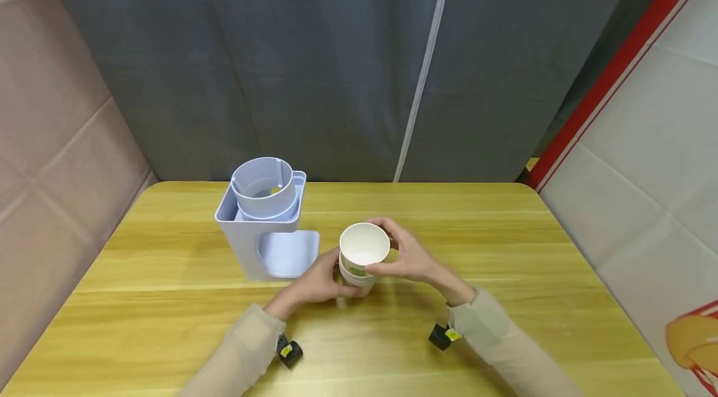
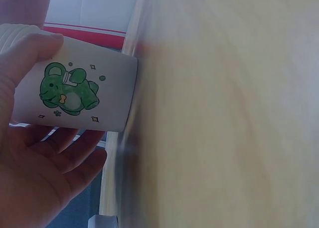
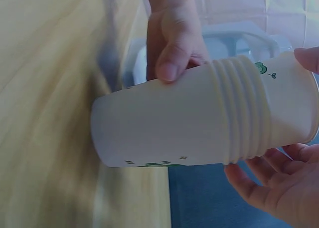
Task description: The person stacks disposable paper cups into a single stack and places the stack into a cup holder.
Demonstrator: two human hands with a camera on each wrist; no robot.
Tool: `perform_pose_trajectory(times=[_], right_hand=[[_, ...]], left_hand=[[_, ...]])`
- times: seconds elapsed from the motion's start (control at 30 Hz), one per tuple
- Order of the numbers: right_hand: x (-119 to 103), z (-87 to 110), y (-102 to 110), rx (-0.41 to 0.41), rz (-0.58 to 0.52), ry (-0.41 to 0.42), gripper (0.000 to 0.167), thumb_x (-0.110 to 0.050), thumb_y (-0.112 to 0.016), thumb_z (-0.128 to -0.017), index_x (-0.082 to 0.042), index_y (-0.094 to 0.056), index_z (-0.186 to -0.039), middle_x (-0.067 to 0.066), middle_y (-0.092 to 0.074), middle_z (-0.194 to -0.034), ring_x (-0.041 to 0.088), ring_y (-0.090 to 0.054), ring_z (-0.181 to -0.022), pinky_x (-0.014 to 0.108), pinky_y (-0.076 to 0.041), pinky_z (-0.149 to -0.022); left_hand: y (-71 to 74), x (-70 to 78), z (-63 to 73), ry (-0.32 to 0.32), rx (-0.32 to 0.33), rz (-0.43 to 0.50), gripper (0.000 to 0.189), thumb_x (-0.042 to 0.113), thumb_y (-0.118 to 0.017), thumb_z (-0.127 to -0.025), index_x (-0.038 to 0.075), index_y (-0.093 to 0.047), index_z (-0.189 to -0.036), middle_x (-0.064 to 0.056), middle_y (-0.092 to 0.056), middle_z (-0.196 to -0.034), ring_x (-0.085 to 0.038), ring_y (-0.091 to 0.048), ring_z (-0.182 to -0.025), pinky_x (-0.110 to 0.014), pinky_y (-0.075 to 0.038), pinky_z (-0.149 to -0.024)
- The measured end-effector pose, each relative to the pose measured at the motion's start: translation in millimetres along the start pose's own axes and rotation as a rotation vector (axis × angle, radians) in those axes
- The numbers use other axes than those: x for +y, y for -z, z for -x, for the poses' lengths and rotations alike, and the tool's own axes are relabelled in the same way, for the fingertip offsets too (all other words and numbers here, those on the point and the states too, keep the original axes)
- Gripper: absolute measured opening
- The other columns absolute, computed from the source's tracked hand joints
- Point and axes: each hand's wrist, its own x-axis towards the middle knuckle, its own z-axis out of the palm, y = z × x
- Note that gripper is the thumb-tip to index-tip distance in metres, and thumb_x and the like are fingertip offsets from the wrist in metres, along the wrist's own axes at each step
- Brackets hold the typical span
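A stack of white paper cups stands on the table, close in front of the person. Its lower cup carries a green cartoon animal on the side, seen in the left wrist view. My left hand grips the lower part of the stack, thumb across the near side. The top cup sticks well up out of several stacked rims. Around this top cup my right hand holds with thumb and fingers on opposite sides, close below its rim.
To the left stands a pale lavender plastic holder with a round cylinder in its top and a flat tray base. The wooden table ends at a grey curtain. Light panels flank both sides.
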Motion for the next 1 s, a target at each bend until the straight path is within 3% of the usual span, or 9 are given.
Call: perform_pose_trajectory(times=[0.2,0.43,0.5,0.77,1.0], right_hand=[[6.7,2.1,-3.5,-0.024,0.008,-0.037,0.065,-0.007,-0.078,-0.071,0.003,-0.046,-0.127,0.014,-0.055,-0.119,0.023,-0.054,-0.105,0.035,-0.051,-0.082],[12.2,4.0,-7.1,-0.037,-0.005,-0.048,0.063,-0.006,-0.079,-0.071,0.001,-0.047,-0.126,0.014,-0.056,-0.117,0.024,-0.055,-0.102,0.035,-0.052,-0.079],[13.7,4.2,-7.8,-0.042,-0.011,-0.052,0.063,-0.006,-0.079,-0.071,0.002,-0.047,-0.126,0.014,-0.055,-0.117,0.024,-0.055,-0.101,0.034,-0.053,-0.078],[16.6,6.1,-8.5,-0.052,-0.001,-0.065,0.068,-0.006,-0.078,-0.072,0.003,-0.045,-0.130,0.015,-0.054,-0.121,0.024,-0.055,-0.103,0.036,-0.053,-0.078],[20.9,6.6,-10.6,-0.068,0.036,-0.043,0.083,-0.005,-0.082,-0.069,0.007,-0.036,-0.137,0.018,-0.049,-0.129,0.027,-0.053,-0.108,0.034,-0.052,-0.080]], left_hand=[[-1.1,3.6,0.8,0.023,0.004,0.003,0.071,0.009,-0.082,-0.069,0.001,-0.047,-0.130,-0.011,-0.058,-0.121,-0.022,-0.055,-0.107,-0.034,-0.046,-0.092],[4.8,38.6,5.2,0.036,-0.008,-0.001,0.065,0.002,-0.079,-0.070,-0.007,-0.047,-0.126,-0.016,-0.058,-0.118,-0.026,-0.056,-0.105,-0.033,-0.047,-0.089],[4.9,39.5,5.3,0.037,-0.005,-0.004,0.066,0.001,-0.079,-0.069,-0.007,-0.047,-0.126,-0.017,-0.058,-0.118,-0.027,-0.056,-0.105,-0.035,-0.047,-0.090],[-0.8,3.4,0.9,0.025,0.009,0.013,0.074,0.012,-0.083,-0.068,0.001,-0.045,-0.131,-0.010,-0.057,-0.121,-0.022,-0.055,-0.108,-0.034,-0.046,-0.092],[0.1,0.5,-0.3,-0.004,0.009,0.020,0.074,0.016,-0.083,-0.068,0.003,-0.046,-0.131,-0.009,-0.058,-0.121,-0.022,-0.054,-0.109,-0.037,-0.045,-0.094]])
